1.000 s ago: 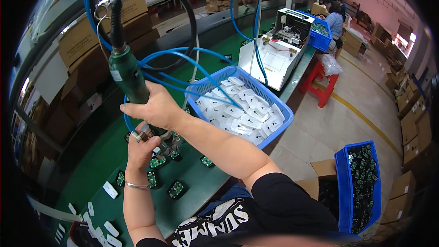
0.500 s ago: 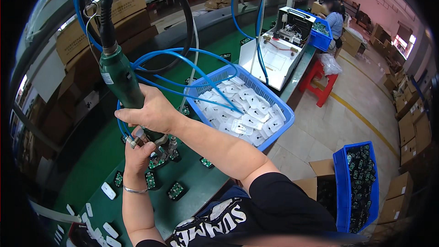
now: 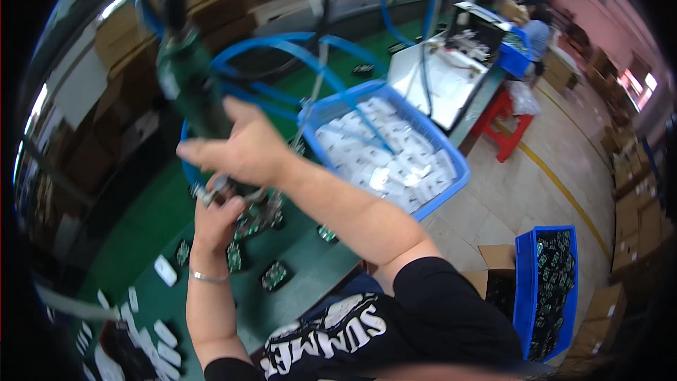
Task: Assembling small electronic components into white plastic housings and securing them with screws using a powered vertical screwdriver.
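Note:
A green, cylindrical power screwdriver hangs upright on its black cable, blurred. My right hand is beside its lower body, thumb and finger spread, no longer wrapped round it. Below, my left hand, with a bangle at the wrist, is closed near metal fittings under the driver; its fingers are mostly hidden, and what they hold I cannot make out. Green circuit boards in black housings lie on the green work surface around it.
Blue air hoses loop over a blue basket of white plastic parts. White pieces lie at lower left. A white machine, a red stool and a blue bin of boards are at right. A person sits beyond.
My right hand has loosened from the screwdriver, its fingers now spread. The left hand stays low by the fittings. The whole view has shifted slightly and is blurred.

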Demonstrator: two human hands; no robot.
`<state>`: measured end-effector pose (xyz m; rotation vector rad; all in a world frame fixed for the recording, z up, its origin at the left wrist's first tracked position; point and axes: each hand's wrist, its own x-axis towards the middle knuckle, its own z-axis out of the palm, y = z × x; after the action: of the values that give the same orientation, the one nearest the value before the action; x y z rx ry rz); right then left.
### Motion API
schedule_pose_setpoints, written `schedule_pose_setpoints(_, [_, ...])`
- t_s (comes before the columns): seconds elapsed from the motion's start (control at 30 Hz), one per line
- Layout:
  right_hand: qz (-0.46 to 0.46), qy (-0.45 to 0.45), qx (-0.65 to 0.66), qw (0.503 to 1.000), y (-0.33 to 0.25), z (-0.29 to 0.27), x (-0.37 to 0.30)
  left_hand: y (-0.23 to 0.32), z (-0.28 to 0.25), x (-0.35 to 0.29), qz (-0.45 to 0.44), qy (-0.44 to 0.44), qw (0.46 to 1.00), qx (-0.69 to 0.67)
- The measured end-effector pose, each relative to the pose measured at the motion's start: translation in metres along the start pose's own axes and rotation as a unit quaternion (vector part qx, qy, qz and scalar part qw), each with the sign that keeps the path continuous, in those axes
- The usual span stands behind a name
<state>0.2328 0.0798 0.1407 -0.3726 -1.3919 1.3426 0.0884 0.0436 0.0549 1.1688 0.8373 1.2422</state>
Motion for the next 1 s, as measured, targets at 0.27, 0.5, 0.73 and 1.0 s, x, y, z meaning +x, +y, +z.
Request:
schedule_pose_setpoints(0.27, [0.035, 0.064, 0.01, 0.997, -0.01, 0.006, -0.005, 0.022, 0.022, 0.003, 0.034, -0.069, 0.994, 0.077])
schedule_pose_setpoints(0.5, [0.006, 0.05, 0.006, 0.999, 0.002, 0.012, -0.002, 0.019, 0.014, -0.004, 0.039, -0.041, 0.998, 0.03])
schedule_pose_setpoints(0.73, [-0.01, 0.0, -0.111, 0.994, 0.003, -0.001, -0.003, 0.013, 0.003, -0.013, 0.035, -0.019, 0.988, 0.15])
schedule_pose_setpoints(1.0, [-0.037, -0.002, 0.006, 0.999, -0.011, -0.006, -0.006, -0.006, 0.0, -0.017, 0.016, -0.045, 0.998, 0.036])
